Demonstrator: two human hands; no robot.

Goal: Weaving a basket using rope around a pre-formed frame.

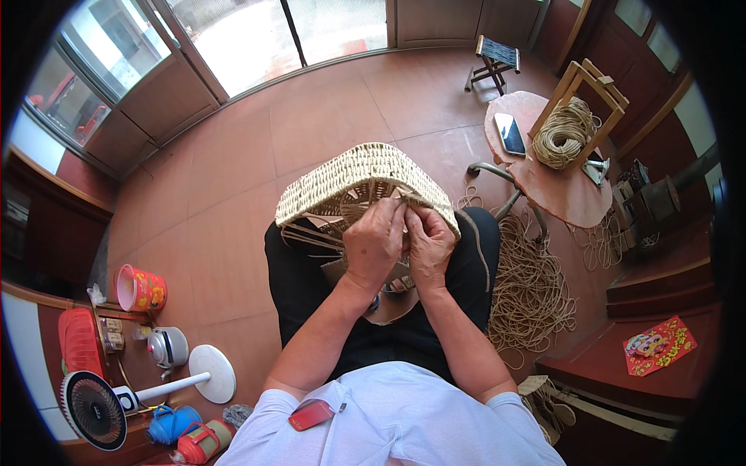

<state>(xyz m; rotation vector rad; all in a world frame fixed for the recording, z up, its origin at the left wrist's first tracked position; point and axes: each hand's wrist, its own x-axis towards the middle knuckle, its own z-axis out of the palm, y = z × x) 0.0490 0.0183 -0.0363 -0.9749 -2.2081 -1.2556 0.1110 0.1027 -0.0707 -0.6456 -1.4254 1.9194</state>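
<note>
A half-woven basket (365,161) of pale cord rests on its side across my knees, its open side facing me. Loose stakes stick out at its left lower edge. My left hand (374,242) and my right hand (430,247) meet at the basket's near edge, fingertips pinched together on the cord there. The fingers hide most of the piece they hold. From beside my right hand a loose tan cord (483,252) runs over the right edge and hangs down along my right thigh.
A large heap of tan cord (532,291) lies on the floor at right. Beyond it, a small table (575,198) bears a phone (510,133), a cord coil (566,136) and a wooden frame (581,78). A folding stool (497,54), fan (95,410), kettle (169,347) and bucket (141,288) stand around.
</note>
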